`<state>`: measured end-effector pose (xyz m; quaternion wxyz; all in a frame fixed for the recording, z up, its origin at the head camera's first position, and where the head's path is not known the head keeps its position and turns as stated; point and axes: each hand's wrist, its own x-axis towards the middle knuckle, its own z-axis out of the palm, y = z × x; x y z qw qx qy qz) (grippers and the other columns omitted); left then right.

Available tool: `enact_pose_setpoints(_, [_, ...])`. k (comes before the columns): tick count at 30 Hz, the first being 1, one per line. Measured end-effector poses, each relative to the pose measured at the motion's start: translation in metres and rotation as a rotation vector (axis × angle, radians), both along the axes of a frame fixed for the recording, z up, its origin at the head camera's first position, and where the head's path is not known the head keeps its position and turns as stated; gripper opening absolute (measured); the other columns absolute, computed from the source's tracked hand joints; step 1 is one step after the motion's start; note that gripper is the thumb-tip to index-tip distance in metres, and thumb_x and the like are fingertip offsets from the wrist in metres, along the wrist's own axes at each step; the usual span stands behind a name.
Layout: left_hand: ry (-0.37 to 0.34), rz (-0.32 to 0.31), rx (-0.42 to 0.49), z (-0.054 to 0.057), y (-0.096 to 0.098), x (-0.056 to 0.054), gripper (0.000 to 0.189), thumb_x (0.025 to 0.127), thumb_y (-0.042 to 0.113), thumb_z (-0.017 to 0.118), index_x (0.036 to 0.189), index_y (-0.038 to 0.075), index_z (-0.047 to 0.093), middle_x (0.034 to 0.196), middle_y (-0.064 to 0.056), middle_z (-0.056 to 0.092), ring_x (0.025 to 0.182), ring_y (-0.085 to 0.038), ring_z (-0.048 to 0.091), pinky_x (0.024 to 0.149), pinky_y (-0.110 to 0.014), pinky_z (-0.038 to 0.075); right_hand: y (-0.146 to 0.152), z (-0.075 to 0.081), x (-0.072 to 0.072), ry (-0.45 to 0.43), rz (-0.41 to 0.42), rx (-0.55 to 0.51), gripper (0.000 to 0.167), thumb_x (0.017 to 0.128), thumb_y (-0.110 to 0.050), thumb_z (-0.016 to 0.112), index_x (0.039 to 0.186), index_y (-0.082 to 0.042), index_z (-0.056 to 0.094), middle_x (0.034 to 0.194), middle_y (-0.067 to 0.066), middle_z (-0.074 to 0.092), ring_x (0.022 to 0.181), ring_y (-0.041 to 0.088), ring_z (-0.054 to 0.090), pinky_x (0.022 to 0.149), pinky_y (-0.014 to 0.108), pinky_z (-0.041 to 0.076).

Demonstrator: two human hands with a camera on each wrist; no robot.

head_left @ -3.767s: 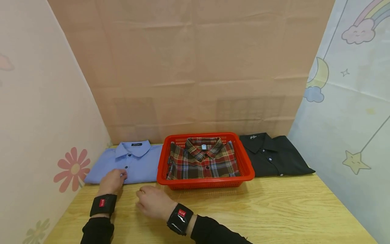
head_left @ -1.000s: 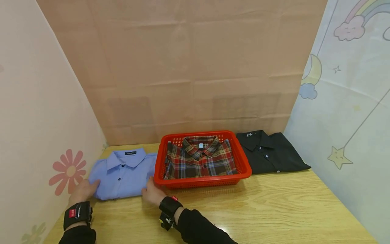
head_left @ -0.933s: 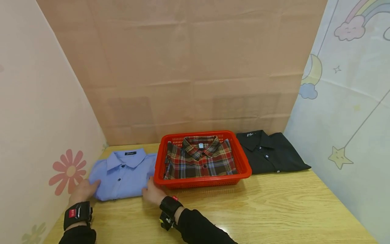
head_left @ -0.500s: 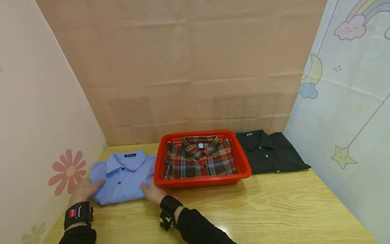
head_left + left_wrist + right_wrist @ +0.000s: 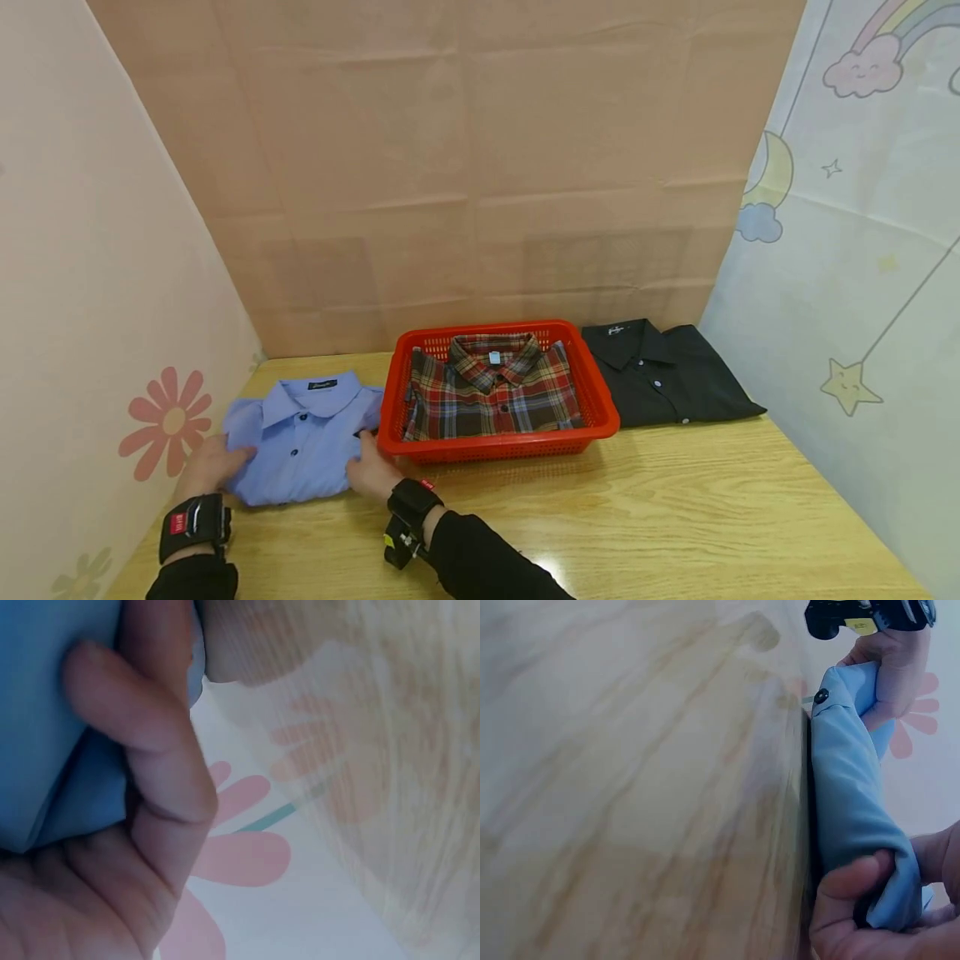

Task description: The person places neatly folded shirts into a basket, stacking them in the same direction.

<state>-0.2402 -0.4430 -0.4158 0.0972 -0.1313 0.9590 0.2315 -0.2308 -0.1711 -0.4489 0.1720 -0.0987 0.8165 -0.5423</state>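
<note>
A folded light-blue collared shirt (image 5: pixel 300 471) lies on the table left of the red basket. My left hand (image 5: pixel 213 465) grips its left side; in the left wrist view, curled fingers (image 5: pixel 161 742) hold the blue cloth. With thumb on top, my right hand (image 5: pixel 371 468) pinches the shirt's right side, close by the basket's front left corner. The right wrist view shows the shirt (image 5: pixel 847 776) from its edge, bulging between both hands, with the right thumb (image 5: pixel 855 877) pressed on the near end. Fingertips beneath the cloth are mostly hidden.
The red plastic basket (image 5: pixel 498 446) holds a folded plaid shirt (image 5: pixel 498 404). To its right lies a folded black shirt (image 5: pixel 667 383). Brown paper (image 5: pixel 450 167) covers the back, and patterned white walls rise at both sides of the wooden table (image 5: pixel 637 517).
My hands have gone from the shirt's front edge and the table to its two sides. The blue shirt has shifted towards me, and its front edge now bunches slightly.
</note>
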Motion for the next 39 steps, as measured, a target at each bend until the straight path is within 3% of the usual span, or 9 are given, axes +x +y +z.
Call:
enact_pose_setpoints(5, [-0.007,-0.010,-0.022,0.002,0.000,-0.001,0.067,0.096,0.027,0.049,0.131,-0.028,0.032,0.129,-0.048,0.039,0.109,-0.055,0.049,0.092,-0.063,0.043,-0.003,0.000,0.003,0.035,0.067,-0.118,0.055,0.100,-0.001,0.043,0.152,-0.002,0.029,0.157,0.014,0.033,0.144,0.029,0.034,0.114,0.042,0.035])
enact_pose_setpoints(11, [0.048,-0.010,-0.055,0.008,0.001,-0.001,0.064,0.098,0.025,0.044,0.131,-0.028,0.033,0.130,-0.049,0.037,0.113,-0.060,0.046,0.092,-0.065,0.042,-0.010,0.008,0.007,0.226,0.088,-0.028,0.052,0.099,-0.003,0.044,0.151,-0.007,0.036,0.151,0.007,0.044,0.137,0.020,0.045,0.109,0.032,0.041])
enact_pose_setpoints(16, [0.191,-0.002,-0.128,0.016,0.004,-0.001,0.059,0.097,0.026,0.046,0.126,-0.026,0.044,0.123,-0.047,0.046,0.108,-0.062,0.048,0.084,-0.064,0.045,-0.013,0.016,0.010,0.344,0.114,0.005,0.051,0.100,-0.005,0.041,0.151,-0.006,0.036,0.151,0.007,0.044,0.138,0.019,0.045,0.109,0.028,0.041])
enact_pose_setpoints(19, [0.284,0.035,-0.156,0.021,0.009,0.001,0.048,0.097,0.025,0.049,0.108,-0.022,0.055,0.096,-0.039,0.057,0.085,-0.053,0.057,0.066,-0.051,0.046,-0.014,0.021,0.011,0.379,0.112,0.004,0.050,0.101,-0.005,0.040,0.151,-0.006,0.035,0.151,0.009,0.044,0.137,0.020,0.045,0.108,0.028,0.041])
enact_pose_setpoints(22, [0.329,0.058,-0.130,0.025,0.013,0.003,0.043,0.098,0.023,0.048,0.105,-0.019,0.055,0.087,-0.033,0.057,0.079,-0.047,0.057,0.061,-0.046,0.042,-0.014,0.027,0.011,0.380,0.095,-0.009,0.049,0.102,-0.007,0.040,0.151,-0.005,0.035,0.151,0.010,0.044,0.136,0.021,0.046,0.108,0.029,0.042])
enact_pose_setpoints(28, [0.342,0.075,-0.088,0.032,0.017,0.003,0.050,0.102,0.026,0.044,0.125,-0.018,0.048,0.106,-0.040,0.055,0.087,-0.049,0.056,0.065,-0.048,0.043,-0.014,0.036,0.008,0.319,0.021,-0.071,0.049,0.101,-0.008,0.043,0.150,-0.006,0.035,0.151,0.008,0.044,0.136,0.021,0.046,0.108,0.030,0.042])
enact_pose_setpoints(35, [0.373,0.101,-0.058,0.036,0.021,0.004,0.044,0.102,0.032,0.042,0.109,-0.009,0.054,0.087,-0.025,0.055,0.072,-0.035,0.055,0.053,-0.035,0.033,-0.011,0.043,0.004,0.311,0.006,-0.129,0.049,0.101,-0.008,0.044,0.149,-0.005,0.036,0.151,0.009,0.044,0.135,0.020,0.046,0.107,0.032,0.043])
enact_pose_setpoints(37, [0.378,0.111,-0.050,0.036,0.021,0.004,0.043,0.102,0.033,0.042,0.106,-0.008,0.053,0.088,-0.025,0.055,0.073,-0.036,0.055,0.054,-0.037,0.035,-0.010,0.044,0.004,0.313,0.004,-0.132,0.049,0.101,-0.008,0.044,0.149,-0.006,0.036,0.151,0.008,0.044,0.135,0.018,0.046,0.108,0.032,0.042])
enact_pose_setpoints(39, [0.377,0.120,-0.042,0.037,0.022,0.004,0.047,0.103,0.032,0.040,0.116,-0.011,0.052,0.100,-0.031,0.056,0.084,-0.044,0.057,0.060,-0.045,0.042,-0.010,0.046,0.003,0.323,0.002,-0.131,0.049,0.101,-0.009,0.044,0.149,-0.006,0.036,0.151,0.007,0.044,0.135,0.018,0.046,0.108,0.031,0.042])
